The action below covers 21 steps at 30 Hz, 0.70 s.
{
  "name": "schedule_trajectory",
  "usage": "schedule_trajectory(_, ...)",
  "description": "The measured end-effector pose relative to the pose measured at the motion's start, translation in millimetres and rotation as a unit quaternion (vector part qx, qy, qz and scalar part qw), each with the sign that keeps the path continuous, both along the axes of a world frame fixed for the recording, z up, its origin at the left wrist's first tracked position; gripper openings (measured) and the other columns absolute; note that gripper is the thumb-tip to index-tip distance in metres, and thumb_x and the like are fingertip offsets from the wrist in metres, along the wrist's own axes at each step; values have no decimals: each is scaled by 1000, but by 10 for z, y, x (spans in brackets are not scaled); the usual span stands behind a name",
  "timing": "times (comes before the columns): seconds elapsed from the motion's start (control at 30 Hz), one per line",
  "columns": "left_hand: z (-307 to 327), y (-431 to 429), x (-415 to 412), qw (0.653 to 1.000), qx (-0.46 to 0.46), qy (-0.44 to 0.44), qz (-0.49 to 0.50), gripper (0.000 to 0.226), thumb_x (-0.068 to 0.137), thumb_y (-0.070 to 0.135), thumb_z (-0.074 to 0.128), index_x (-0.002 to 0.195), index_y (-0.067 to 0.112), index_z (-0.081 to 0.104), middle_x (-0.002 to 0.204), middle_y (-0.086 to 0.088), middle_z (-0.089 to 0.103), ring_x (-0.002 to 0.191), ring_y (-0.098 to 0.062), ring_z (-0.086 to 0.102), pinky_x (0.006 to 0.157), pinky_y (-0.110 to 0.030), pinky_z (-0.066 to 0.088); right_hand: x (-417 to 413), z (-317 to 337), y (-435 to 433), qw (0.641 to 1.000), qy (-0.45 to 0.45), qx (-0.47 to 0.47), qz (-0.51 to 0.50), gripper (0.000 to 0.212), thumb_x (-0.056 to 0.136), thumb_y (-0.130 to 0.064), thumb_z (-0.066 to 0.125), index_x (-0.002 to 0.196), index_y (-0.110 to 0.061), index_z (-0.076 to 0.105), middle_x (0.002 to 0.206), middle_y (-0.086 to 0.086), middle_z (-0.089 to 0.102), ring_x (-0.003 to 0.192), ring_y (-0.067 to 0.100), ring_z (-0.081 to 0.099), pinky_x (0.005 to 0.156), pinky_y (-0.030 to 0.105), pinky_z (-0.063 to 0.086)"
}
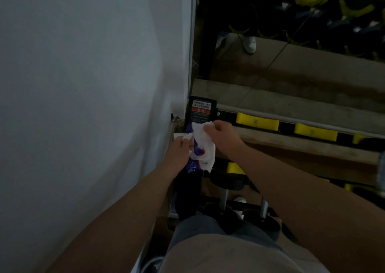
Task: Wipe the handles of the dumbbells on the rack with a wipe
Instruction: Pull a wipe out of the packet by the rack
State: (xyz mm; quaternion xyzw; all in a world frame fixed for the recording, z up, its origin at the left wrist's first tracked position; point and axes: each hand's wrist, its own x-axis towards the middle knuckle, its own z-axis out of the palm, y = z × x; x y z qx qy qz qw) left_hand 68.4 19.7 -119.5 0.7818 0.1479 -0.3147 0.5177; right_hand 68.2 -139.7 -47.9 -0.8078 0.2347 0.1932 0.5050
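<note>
My right hand (221, 135) pinches the top of a white wipe (203, 145) that hangs down in front of a blue and white wipe pack (192, 165). My left hand (180, 151) grips that pack from the left side. Both hands are at the left end of the dumbbell rack (258, 114), which has yellow cradles (257, 121). Below my hands, dark dumbbells with metal handles (224, 197) lie on a lower shelf, partly hidden by my arms and body.
A white wall (83, 106) fills the left side, close to my left arm. A mirror (302, 43) behind the rack reflects dumbbells with yellow bands and a white shoe. A black warning label (201, 109) sits on the rack's end post.
</note>
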Motion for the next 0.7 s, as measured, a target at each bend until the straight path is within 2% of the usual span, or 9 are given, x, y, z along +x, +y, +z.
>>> schedule_trajectory(0.07,-28,-12,21,1000,4,0,2,37,103,38,37,115,14,63,116,-15,66,105,-29,63,97,-49,51,6,14,-49,998,-3,36,-47,26,95,-15,59,71,-17,48,69,3,48,66,19,50,62,34,42)
schedule_trajectory(0.13,-23,-15,17,999,-34,4,25,34,99,44,42,104,22,67,109,-12,69,102,-27,66,95,-51,52,3,23,-75,999,7,17,-38,18,93,-9,57,78,-17,49,73,1,50,68,18,51,62,32,42)
schedule_trajectory(0.2,23,-15,5,995,-90,21,49,29,95,44,47,91,27,70,101,-11,72,99,-29,69,91,-51,55,-33,11,-74,998,35,-37,40,6,95,-12,56,97,-17,54,84,0,57,75,16,56,62,27,44)
schedule_trajectory(0.23,43,-13,7,993,-101,31,52,29,94,43,47,91,27,71,101,-12,73,99,-29,70,90,-52,56,-67,-5,-69,993,46,-61,92,12,96,-13,57,106,-19,53,91,1,59,78,16,59,63,26,45)
schedule_trajectory(0.33,31,-13,45,990,-102,58,73,29,99,36,44,114,20,63,116,-13,68,104,-27,67,91,-52,56,-173,-85,-49,954,76,-114,266,23,98,-19,56,120,-25,50,103,0,61,86,19,64,68,30,53)
schedule_trajectory(0.4,53,-17,63,989,-96,72,82,30,101,29,44,124,17,59,119,-11,66,105,-27,67,90,-50,58,-221,-142,-29,920,83,-153,351,27,100,-22,53,127,-26,52,111,-4,58,99,20,62,81,32,52)
schedule_trajectory(0.53,85,-19,51,988,-99,73,93,28,104,27,47,124,13,59,117,-10,67,104,-25,67,84,-42,61,-219,-289,-17,891,47,-219,395,31,105,-24,43,131,-22,60,127,6,61,113,24,59,90,29,44)
schedule_trajectory(0.63,110,-6,46,989,-88,64,103,22,104,17,45,121,12,58,114,-8,64,102,-21,65,75,-31,60,-169,-375,-45,863,31,-270,427,38,107,-24,39,144,-21,50,130,13,56,116,30,57,84,27,37)
schedule_trajectory(0.7,137,20,40,991,-75,48,100,17,103,13,45,114,17,58,111,-6,63,95,-17,64,75,-32,59,-135,-392,-44,847,35,-286,446,40,106,-22,43,145,-20,46,130,14,54,116,31,56,83,28,37)
